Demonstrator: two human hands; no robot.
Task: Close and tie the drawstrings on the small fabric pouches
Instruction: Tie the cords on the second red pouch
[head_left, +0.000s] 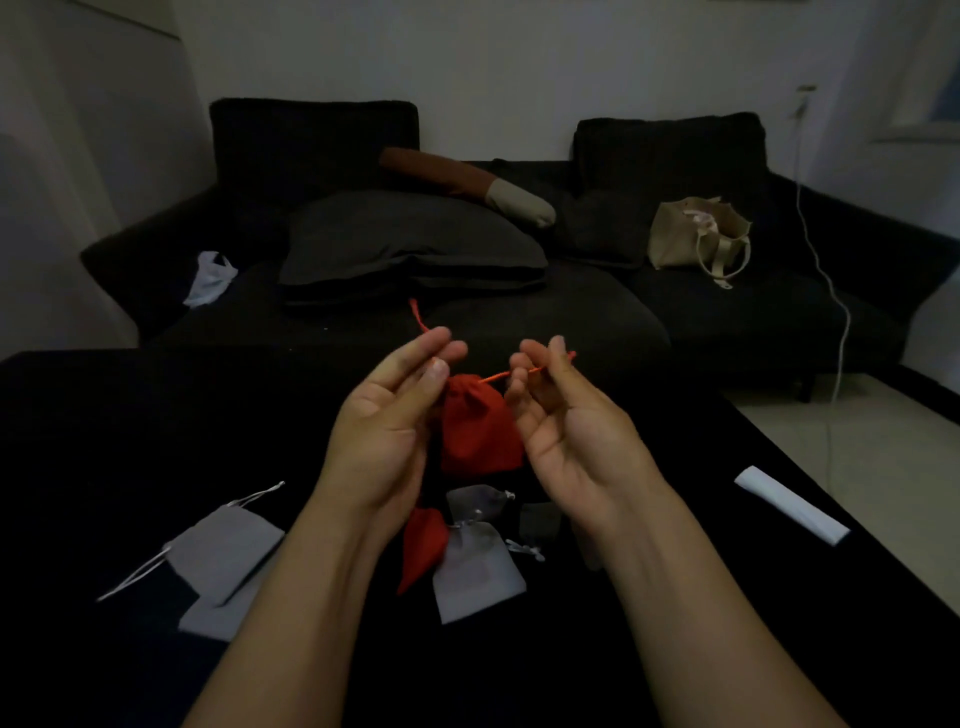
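A red fabric pouch (478, 426) hangs in the air between my two hands, its mouth gathered tight. My left hand (389, 410) pinches one red drawstring end (417, 314), which sticks up past the fingertips. My right hand (566, 415) pinches the other red drawstring (501, 375), pulled out to the right. Below them on the black table (104, 415) lie another red pouch (423, 545), a grey pouch (475, 577) with a tied cord, a sheer grey pouch (478, 501) and a dark pouch (540, 522). At the left lie flat grey pouches (223, 551) with loose white strings.
A folded white paper (792, 504) lies at the table's right edge. Behind the table stands a dark sofa (727, 312) with grey cushions (410, 239), a beige tote bag (696, 236), a white plastic bag (210, 275) and a brown-and-cream bolster (467, 182). A white cable (826, 291) hangs at the right.
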